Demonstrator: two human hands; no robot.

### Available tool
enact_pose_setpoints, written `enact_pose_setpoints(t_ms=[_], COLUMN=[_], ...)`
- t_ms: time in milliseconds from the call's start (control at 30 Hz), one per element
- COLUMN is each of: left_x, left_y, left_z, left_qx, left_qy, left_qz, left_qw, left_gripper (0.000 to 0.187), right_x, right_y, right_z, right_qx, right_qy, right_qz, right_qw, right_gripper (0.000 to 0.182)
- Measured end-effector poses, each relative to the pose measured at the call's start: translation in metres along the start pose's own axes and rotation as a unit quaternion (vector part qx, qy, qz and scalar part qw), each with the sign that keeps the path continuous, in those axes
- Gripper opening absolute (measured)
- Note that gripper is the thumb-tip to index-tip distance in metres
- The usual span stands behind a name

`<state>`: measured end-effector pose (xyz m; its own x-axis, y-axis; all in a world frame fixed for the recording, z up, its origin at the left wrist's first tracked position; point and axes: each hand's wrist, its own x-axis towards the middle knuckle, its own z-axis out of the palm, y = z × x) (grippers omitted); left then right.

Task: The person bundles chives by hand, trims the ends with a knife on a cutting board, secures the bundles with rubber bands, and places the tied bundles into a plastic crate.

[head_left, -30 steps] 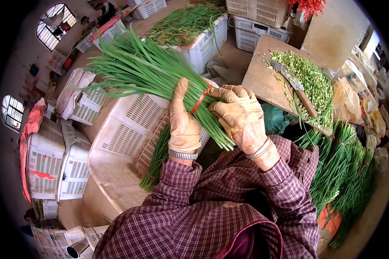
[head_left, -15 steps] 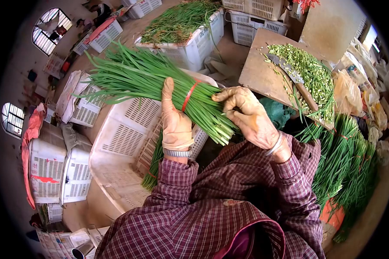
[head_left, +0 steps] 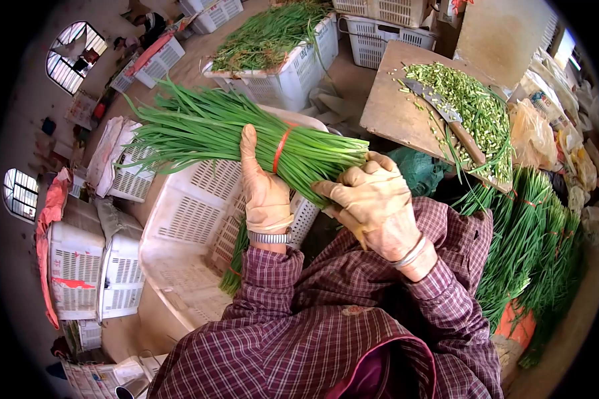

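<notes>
A bunch of garlic chives, tied with a red band, lies across my left hand. That gloved hand is closed around it, thumb on top, just left of the band. At the pale stem ends, my gloved right hand has its fingers curled onto the bunch's lower edge; its fingertips are partly hidden. Below the bunch sits a white crate, with another banded bunch inside against its wall.
On the right, a wooden board carries chopped stems and a knife. More banded chives are piled below it. A crate heaped with loose greens stands ahead. Covered crates line the left.
My right hand has moved down and curled its fingers at the stem ends. Those ends now point more to the right and higher. My left hand keeps its hold.
</notes>
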<state>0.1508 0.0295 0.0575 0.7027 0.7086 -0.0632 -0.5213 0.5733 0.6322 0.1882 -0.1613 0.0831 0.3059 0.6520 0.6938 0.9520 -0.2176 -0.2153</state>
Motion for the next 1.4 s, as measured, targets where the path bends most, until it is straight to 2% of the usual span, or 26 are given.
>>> enact_pose_setpoints(t_ms=[133,233,267,333,367,400,467,567,633,800,900,1033,1100,1133,1200,1267,1333,1400], left_x=[0.0,0.003,0.004,0.007,0.006,0.004,0.002,0.001,0.0,0.001,0.005,0.008,0.009,0.006,0.006,0.011,0.007,0.006], left_y=[0.002,0.005,0.005,0.008,0.009,0.01,0.01,0.007,0.006,0.0,-0.001,0.0,0.002,0.003,0.004,0.006,0.006,0.005], left_z=[-0.004,-0.011,-0.013,-0.016,-0.017,-0.018,-0.017,-0.015,-0.013,-0.012,-0.017,-0.029,-0.029,-0.026,-0.029,-0.04,-0.036,-0.034], left_qx=[-0.013,-0.021,-0.02,-0.016,-0.016,-0.014,-0.014,-0.013,-0.01,0.004,-0.005,-0.047,-0.051,-0.037,-0.024,-0.067,-0.064,-0.046], left_qy=[-0.014,-0.018,-0.017,0.013,0.016,0.016,0.014,0.018,0.015,0.001,-0.023,-0.048,-0.045,-0.036,-0.026,-0.077,-0.077,-0.099], left_qz=[-0.023,-0.047,-0.047,-0.029,-0.026,-0.026,-0.027,-0.011,-0.008,0.019,0.018,0.005,0.017,0.029,0.041,0.029,0.033,0.05], left_qw=[1.0,0.999,0.999,0.999,0.999,0.999,0.999,1.0,1.0,1.0,1.0,0.998,0.998,0.998,0.999,0.994,0.994,0.993], left_gripper=[0.062,0.069,0.069,0.07,0.07,0.07,0.071,0.072,0.069,0.067,0.067,0.069,0.07,0.071,0.073,0.077,0.079,0.079], right_x=[-0.005,-0.01,-0.012,-0.016,-0.019,-0.02,-0.022,-0.014,-0.005,0.006,0.005,-0.016,-0.033,-0.044,-0.057,-0.063,-0.065,-0.053], right_y=[0.001,0.004,0.005,0.01,0.015,0.018,0.025,0.021,0.011,0.009,0.012,0.019,0.029,0.033,0.05,0.066,0.074,0.064], right_z=[0.017,0.016,0.009,-0.01,-0.017,-0.024,-0.03,-0.027,-0.019,0.008,0.012,-0.011,-0.022,-0.028,-0.046,-0.066,-0.065,-0.057], right_qx=[0.001,0.182,0.182,0.298,0.309,0.306,0.196,0.113,0.047,0.004,0.061,0.25,0.297,0.391,0.363,0.192,0.041,0.046], right_qy=[-0.008,0.061,0.061,0.061,0.064,0.073,0.063,0.067,0.079,0.095,0.131,0.103,0.105,0.131,0.209,0.158,0.093,0.094], right_qz=[0.006,0.007,0.007,0.063,0.077,0.124,0.209,0.154,0.112,0.057,0.04,0.109,0.179,0.273,0.316,0.365,0.303,0.268], right_qw=[1.0,0.981,0.981,0.95,0.946,0.941,0.956,0.979,0.989,0.994,0.989,0.957,0.932,0.869,0.851,0.897,0.948,0.958], right_gripper=[0.023,0.015,0.015,0.011,0.008,0.008,0.009,0.016,0.028,0.022,0.014,0.016,0.009,0.008,0.01,0.012,0.015,0.022])
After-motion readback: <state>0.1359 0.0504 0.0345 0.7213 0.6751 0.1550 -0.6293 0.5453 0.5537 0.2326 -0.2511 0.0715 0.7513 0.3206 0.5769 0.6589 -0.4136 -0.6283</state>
